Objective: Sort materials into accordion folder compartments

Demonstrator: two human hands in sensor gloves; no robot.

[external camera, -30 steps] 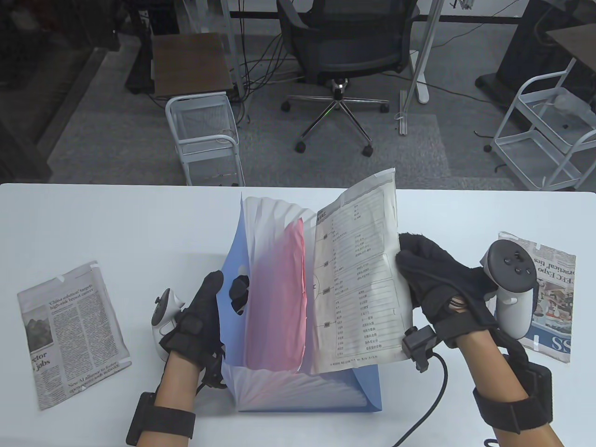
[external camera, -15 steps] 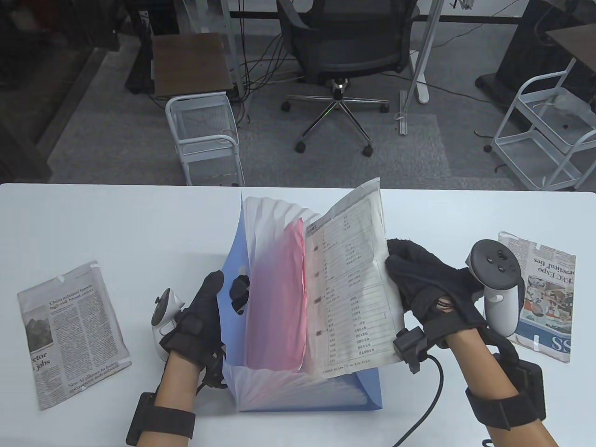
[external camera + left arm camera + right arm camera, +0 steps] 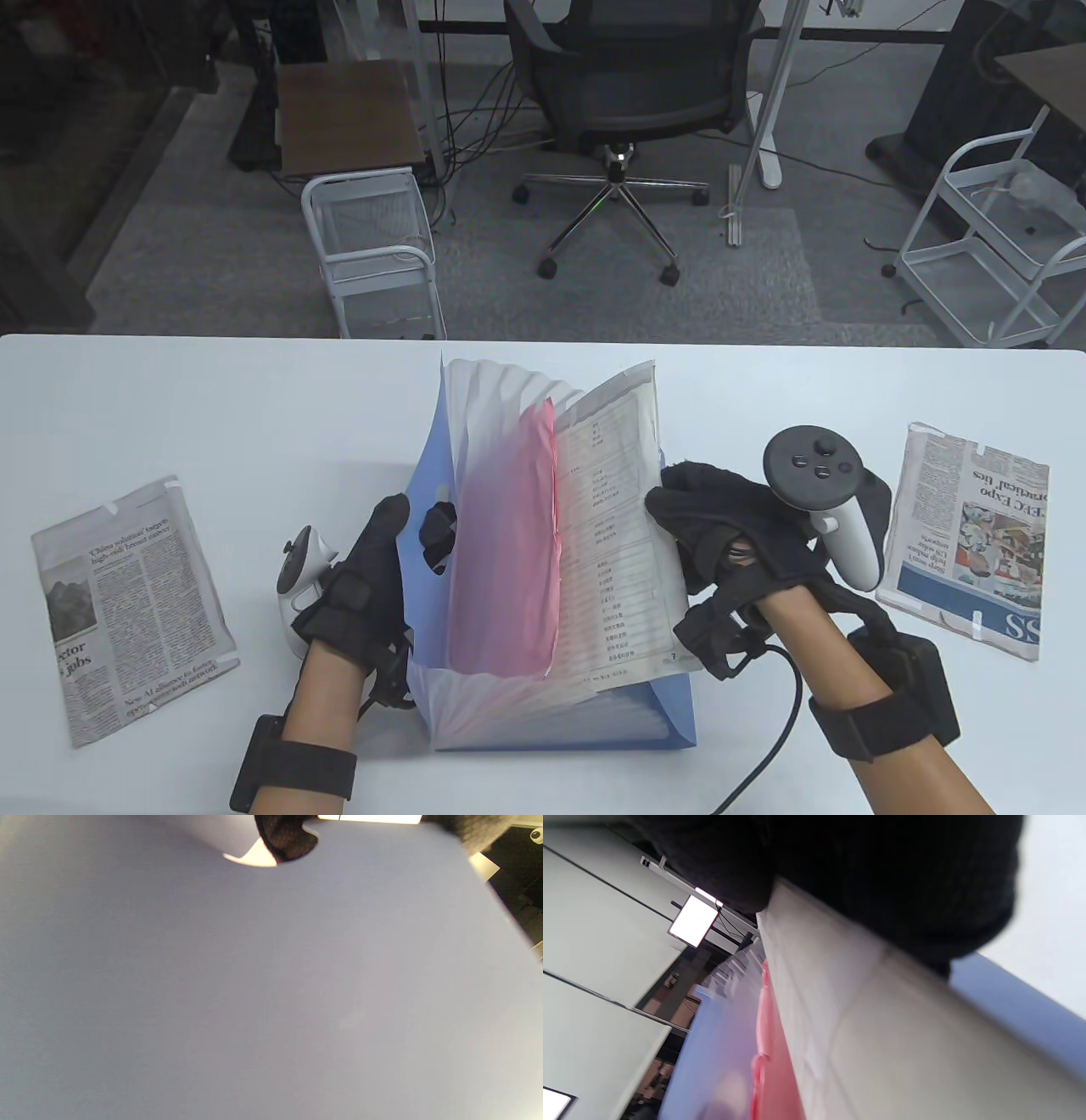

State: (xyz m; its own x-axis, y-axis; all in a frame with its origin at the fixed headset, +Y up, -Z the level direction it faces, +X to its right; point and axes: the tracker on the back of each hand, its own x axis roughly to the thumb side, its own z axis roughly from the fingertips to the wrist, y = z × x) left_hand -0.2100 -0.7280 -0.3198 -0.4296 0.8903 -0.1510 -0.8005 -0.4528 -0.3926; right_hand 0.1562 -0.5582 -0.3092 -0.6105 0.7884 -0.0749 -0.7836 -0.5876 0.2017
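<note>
Evidently, a printed sheet (image 3: pixel 612 543) is being fed into the blue accordion folder (image 3: pixel 670 717), which is being kept standing and fanned open near the middle of the white table (image 3: pixel 212 407). The sheet is being gripped along its right edge by the right hand (image 3: pixel 721 531), fingers wrapped around the paper, so that its lower edge can be steered down into a pocket just right of the one where a pink sheet (image 3: pixel 505 543) is already sitting; from the right wrist view the white paper is being pressed close beside that pink sheet. The folder's left cover is being held back by the left hand (image 3: pixel 361 569), with a fingertip (image 3: pixel 288 838) being hooked through the notch in the cover, probably so the pockets are kept spread and the folder is stopped from sliding or closing. Most of the sheet is being left above the pockets, so the insertion is judged unfinished. Two newspaper pieces are being left flat on the table for later sorting, it seems: one (image 3: pixel 127 607) well to the left, another (image 3: pixel 971 539) just beyond the right hand.
</note>
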